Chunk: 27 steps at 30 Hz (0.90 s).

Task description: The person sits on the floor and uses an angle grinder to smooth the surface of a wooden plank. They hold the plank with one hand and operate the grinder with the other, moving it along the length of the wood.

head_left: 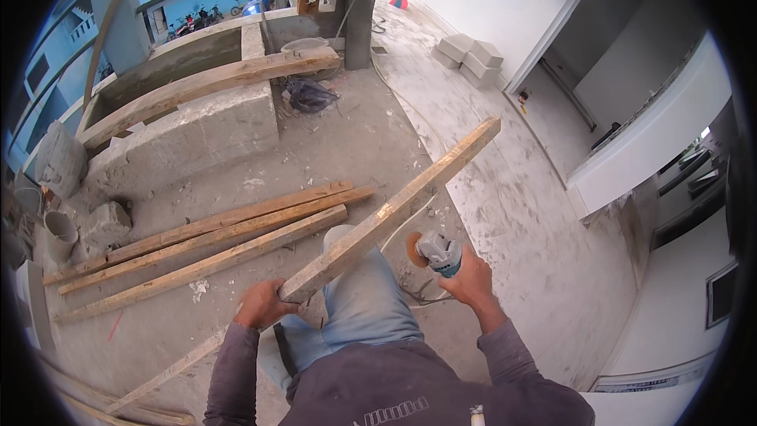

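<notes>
One wooden plank (392, 209) lies propped across the raised knee, its near end clamped by the left hand (260, 305), fingers curled. The right hand (471, 280) grips an angle grinder (436, 253) beside it. Cutting appears imminent; judged requirement: steady support.

A long plank (394, 209) slants from near left to far right above the floor (505, 213). Three planks (205, 248) lie on the floor to its left, a concrete trough (189, 122) beyond them. Far right sit stacked blocks (471, 55).

A dusty concrete floor (505, 189) spreads everywhere. At ten o'clock stands a rough cement trough (189, 130); at two o'clock, white walls (489, 0) and grey blocks (471, 55) in daylight.
</notes>
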Motion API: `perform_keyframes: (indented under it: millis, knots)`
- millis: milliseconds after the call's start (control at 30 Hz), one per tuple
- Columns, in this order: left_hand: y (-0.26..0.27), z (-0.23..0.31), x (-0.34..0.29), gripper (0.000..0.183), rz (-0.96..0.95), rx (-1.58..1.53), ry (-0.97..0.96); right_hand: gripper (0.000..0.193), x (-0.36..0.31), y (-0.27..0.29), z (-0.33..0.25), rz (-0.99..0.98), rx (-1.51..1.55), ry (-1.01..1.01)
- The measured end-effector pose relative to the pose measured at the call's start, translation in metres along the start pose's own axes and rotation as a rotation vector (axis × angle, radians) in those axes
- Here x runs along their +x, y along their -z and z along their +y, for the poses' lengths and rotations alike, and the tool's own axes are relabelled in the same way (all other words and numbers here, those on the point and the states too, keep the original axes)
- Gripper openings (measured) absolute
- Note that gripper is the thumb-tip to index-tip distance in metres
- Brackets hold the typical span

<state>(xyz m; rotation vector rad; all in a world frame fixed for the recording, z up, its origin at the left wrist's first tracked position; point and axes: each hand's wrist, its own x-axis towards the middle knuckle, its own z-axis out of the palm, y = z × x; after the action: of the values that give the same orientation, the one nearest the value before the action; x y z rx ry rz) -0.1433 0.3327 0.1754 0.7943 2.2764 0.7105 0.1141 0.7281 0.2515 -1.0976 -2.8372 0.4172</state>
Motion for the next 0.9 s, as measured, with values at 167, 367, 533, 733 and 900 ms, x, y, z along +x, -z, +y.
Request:
perform_keyframes:
  millis: [167, 367, 533, 733, 900]
  knots:
    - [-0.004, 0.041, 0.059, 0.068, -0.259, -0.296, -0.061, 0.069, 0.003, 0.010, -0.013, 0.013, 0.008, -0.015]
    - [-0.033, 0.059, 0.096, 0.065, -0.206, -0.277, -0.093, 0.062, 0.001, 0.007, -0.017, 0.020, -0.068, 0.075]
    - [-0.044, 0.044, 0.057, 0.074, -0.058, -0.060, -0.203, 0.060, 0.004, 0.013, -0.026, -0.070, -0.121, 0.193]
    - [-0.059, 0.067, 0.011, 0.071, 0.219, 0.043, -0.101, 0.055, 0.028, 0.041, -0.057, -0.147, -0.296, 0.482]
    - [-0.082, 0.064, 0.007, 0.063, 0.347, 0.094, -0.064, 0.053, 0.042, 0.053, -0.080, -0.188, -0.449, 0.602]
